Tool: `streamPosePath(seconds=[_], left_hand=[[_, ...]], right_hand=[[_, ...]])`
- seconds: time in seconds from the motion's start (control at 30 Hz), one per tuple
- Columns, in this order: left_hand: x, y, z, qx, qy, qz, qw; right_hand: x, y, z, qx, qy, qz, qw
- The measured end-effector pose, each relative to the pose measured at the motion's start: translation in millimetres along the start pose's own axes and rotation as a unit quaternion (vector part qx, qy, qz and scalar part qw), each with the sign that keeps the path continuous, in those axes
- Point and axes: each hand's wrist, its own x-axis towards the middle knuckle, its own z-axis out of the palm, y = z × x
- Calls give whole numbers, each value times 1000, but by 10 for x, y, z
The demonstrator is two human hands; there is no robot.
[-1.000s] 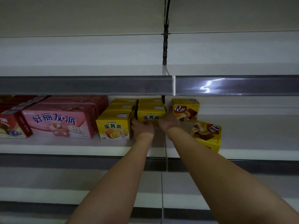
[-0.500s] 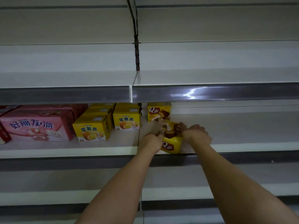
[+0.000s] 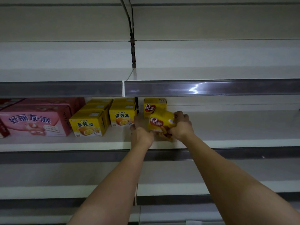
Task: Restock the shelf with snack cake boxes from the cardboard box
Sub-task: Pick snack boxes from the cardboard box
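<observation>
A yellow snack cake box (image 3: 161, 121) with a red Q logo is tilted above the white shelf (image 3: 235, 127), held between both hands. My left hand (image 3: 141, 130) grips its left side and my right hand (image 3: 181, 125) grips its right side. Behind it a second box of the same kind (image 3: 152, 105) stands upright at the back of the shelf. The cardboard box is out of view.
Left of my hands stand two rows of yellow egg-pie boxes (image 3: 90, 123) (image 3: 122, 115), then large pink boxes (image 3: 34, 120). The shelf runs bare to the right. Another shelf's grey price rail (image 3: 211, 87) hangs just above.
Both hands left the yellow egg-pie box, moved right, and took hold of the tilted Q-logo box. It now sits higher and further back, by the upright one.
</observation>
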Motion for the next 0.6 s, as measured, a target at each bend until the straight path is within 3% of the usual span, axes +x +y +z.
streamPosePath(seconds=[0.13, 0.23, 0.3, 0.4, 0.53, 0.6], left_hand=[[14, -88, -16, 85, -13, 56, 995], [-7, -110, 22, 17, -18, 36, 999], [-13, -64, 68, -54, -21, 14, 998], [33, -18, 134, -134, -23, -10, 991], [197, -44, 181, -136, -43, -30, 989], [310, -41, 195, -150, -56, -2, 987]], right_hand=[[-26, 69, 88, 44, -2, 15, 999], [-21, 176, 134, 76, 36, 82, 993], [-9, 207, 162, 53, 30, 80, 995], [56, 150, 226, 107, 12, 81, 991], [222, 49, 287, 179, 5, 117, 977], [313, 27, 326, 201, 13, 126, 971]])
